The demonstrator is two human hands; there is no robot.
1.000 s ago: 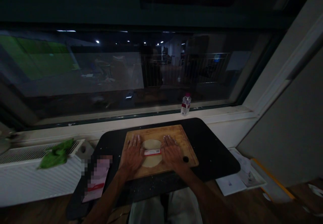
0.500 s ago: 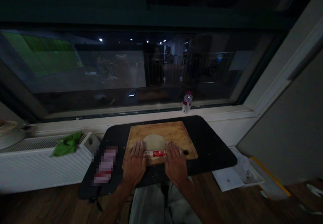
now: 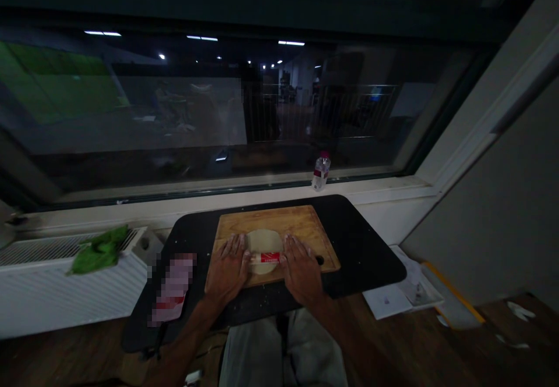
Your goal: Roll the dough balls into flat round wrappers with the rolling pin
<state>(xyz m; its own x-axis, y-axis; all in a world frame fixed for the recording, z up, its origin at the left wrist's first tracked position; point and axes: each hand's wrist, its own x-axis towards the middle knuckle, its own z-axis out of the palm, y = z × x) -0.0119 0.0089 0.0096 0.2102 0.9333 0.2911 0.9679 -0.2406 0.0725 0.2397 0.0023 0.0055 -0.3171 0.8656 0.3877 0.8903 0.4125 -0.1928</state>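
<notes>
A pale round sheet of dough (image 3: 263, 241) lies on a wooden cutting board (image 3: 301, 227) on a black tabletop (image 3: 358, 253). Across the dough's near part lies a roller with a red and white label (image 3: 264, 257). My left hand (image 3: 227, 269) lies flat on the roller's left end, fingers stretched forward. My right hand (image 3: 300, 267) lies flat on its right end in the same way. Both palms press down on the roller; neither hand is wrapped around it.
A small water bottle (image 3: 321, 171) stands on the window sill behind the table. A green cloth (image 3: 98, 251) lies on the white radiator at left. A blurred packet (image 3: 172, 288) sits on the table's left part. Papers (image 3: 399, 294) lie on the floor at right.
The roller and both hands went toward me over the dough half a second ago and have since moved slightly forward again. The camera view shifted a little.
</notes>
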